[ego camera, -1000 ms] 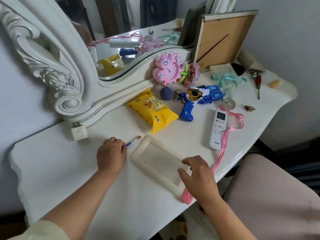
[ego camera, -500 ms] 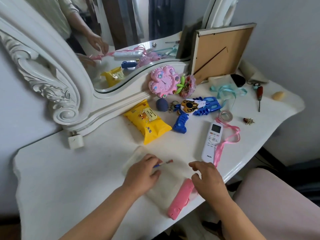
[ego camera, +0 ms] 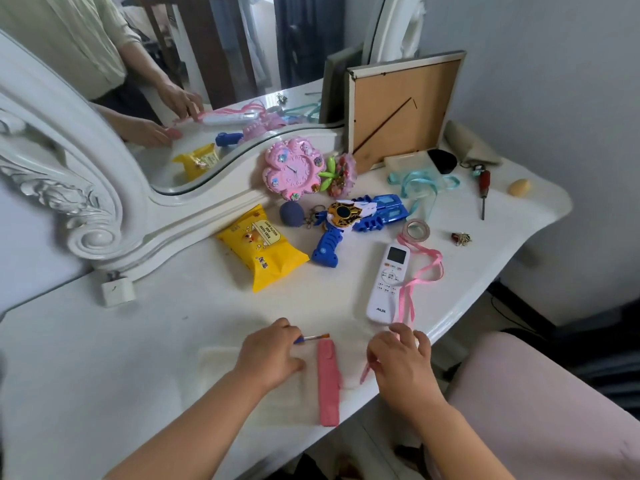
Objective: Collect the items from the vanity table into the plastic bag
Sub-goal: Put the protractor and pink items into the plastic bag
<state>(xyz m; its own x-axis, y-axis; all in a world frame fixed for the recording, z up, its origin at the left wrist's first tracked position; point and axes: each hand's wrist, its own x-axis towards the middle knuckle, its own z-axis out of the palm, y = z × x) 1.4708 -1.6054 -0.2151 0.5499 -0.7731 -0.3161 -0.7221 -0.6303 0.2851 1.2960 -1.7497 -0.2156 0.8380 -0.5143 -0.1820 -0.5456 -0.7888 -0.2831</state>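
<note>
From the head view I see my left hand [ego camera: 268,358] curled around a thin brush [ego camera: 313,338], pinching its blue handle so the orange tip pokes out to the right of my knuckles. That hand rests on a clear pouch [ego camera: 221,362], a pale, translucent flat thing lying on the table [ego camera: 104,375]; whether it is the plastic bag I cannot tell. Just right of my left hand lies a pink case [ego camera: 328,382], long and narrow, running toward the table's near edge.

My right hand [ego camera: 401,362] hovers at the table's front edge, fingers loosely bent and spread. A pink ribbon [ego camera: 420,271] runs down under it and a bit of pink shows below the fingers, but I cannot tell whether they actually pinch it.

Just beyond my right hand sits a white remote [ego camera: 388,282], screen end away from me, touching the ribbon. Farther out from my left hand is a yellow wipes pack [ego camera: 263,249], lying flat and slightly crumpled. Beyond that, a blue toy gun [ego camera: 356,221] with a gold and white disc on top, a dark blue ball [ego camera: 292,213] on a keyring, and a pink flower clock [ego camera: 294,169] leaning on the mirror [ego camera: 69,188] base. A tape roll [ego camera: 418,230] lies past the remote; a teal ribbon [ego camera: 422,183], a screwdriver [ego camera: 483,188] and a frame [ego camera: 401,109] showing its back stand well away on the far right.
</note>
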